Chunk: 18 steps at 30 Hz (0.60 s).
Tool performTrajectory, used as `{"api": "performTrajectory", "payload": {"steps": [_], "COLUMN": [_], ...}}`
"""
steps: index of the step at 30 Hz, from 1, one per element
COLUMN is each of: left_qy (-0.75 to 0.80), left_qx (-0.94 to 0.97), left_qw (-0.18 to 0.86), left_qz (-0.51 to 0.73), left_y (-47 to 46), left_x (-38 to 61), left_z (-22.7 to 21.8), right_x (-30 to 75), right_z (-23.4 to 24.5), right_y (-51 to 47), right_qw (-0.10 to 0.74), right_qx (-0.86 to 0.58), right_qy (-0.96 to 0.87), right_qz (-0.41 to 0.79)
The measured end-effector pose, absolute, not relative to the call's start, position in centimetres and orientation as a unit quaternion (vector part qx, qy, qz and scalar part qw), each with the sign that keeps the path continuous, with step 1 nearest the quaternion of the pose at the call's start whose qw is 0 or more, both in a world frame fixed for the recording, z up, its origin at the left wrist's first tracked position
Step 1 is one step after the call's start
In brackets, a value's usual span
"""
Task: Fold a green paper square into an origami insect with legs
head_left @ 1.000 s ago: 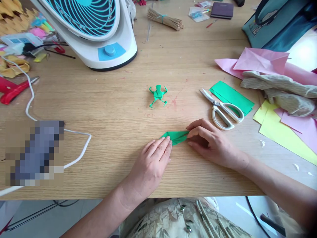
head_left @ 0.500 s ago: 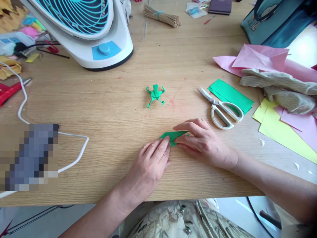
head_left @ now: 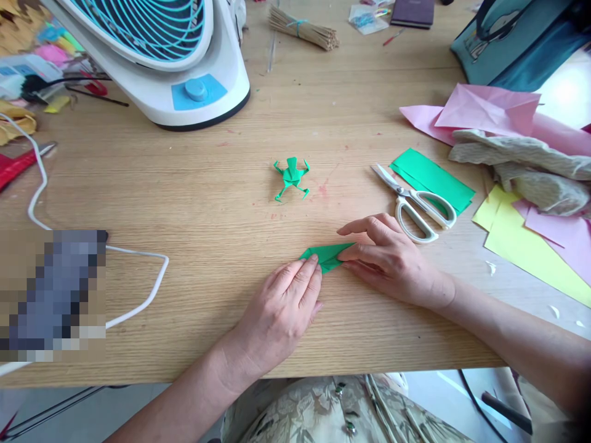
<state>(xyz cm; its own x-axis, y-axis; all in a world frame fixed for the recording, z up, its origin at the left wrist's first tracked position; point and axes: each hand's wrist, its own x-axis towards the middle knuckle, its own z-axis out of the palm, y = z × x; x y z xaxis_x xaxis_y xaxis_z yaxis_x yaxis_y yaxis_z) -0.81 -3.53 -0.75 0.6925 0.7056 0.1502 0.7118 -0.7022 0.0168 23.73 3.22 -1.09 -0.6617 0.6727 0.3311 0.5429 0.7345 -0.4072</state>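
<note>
A piece of folded green paper (head_left: 329, 256) lies near the table's front edge between both hands. The fingers of my left hand (head_left: 289, 295) are pressed together over its left end, holding it down and covering part of it. With thumb and fingers, my right hand (head_left: 392, 261) pinches the right tip, its index finger lifted clear of the paper. Farther back, beyond the hands, sits a green origami frog (head_left: 292, 177) with four thin legs spread out. White-handled scissors (head_left: 409, 200) rest just beyond my right hand, partly on a stack of green paper sheets (head_left: 434, 175).
At the back left stands a white and blue fan (head_left: 198, 92). A white cable (head_left: 154, 289) runs by a blurred device (head_left: 60, 289) on the left. Pink paper (head_left: 484, 111), yellow paper (head_left: 521, 240) and a crumpled grey cloth (head_left: 530, 163) lie right. A stick bundle (head_left: 302, 29) lies behind.
My right hand has shifted slightly right along the paper, its index finger rising off it. More of the paper's folded surface shows. My left hand keeps pressing the left end.
</note>
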Motion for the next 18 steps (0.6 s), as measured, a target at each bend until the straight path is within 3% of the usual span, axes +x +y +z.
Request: {"api": "performTrajectory", "payload": {"steps": [8, 18], "left_qy": [-0.378, -0.355], "left_qx": [-0.922, -0.930], "left_qw": [0.013, 0.042], "left_qz": [-0.079, -0.088], "left_y": [-3.5, -3.3], "left_x": [-1.0, -1.0], "left_z": [-0.9, -0.9], "right_x": [23.9, 23.2], "right_z": [-1.3, -1.7], "right_y": [4.7, 5.0], "right_qw": [0.194, 0.196], "right_qx": [-0.216, -0.248], "right_qy": [-0.945, -0.929], "right_qz": [0.151, 0.195]}}
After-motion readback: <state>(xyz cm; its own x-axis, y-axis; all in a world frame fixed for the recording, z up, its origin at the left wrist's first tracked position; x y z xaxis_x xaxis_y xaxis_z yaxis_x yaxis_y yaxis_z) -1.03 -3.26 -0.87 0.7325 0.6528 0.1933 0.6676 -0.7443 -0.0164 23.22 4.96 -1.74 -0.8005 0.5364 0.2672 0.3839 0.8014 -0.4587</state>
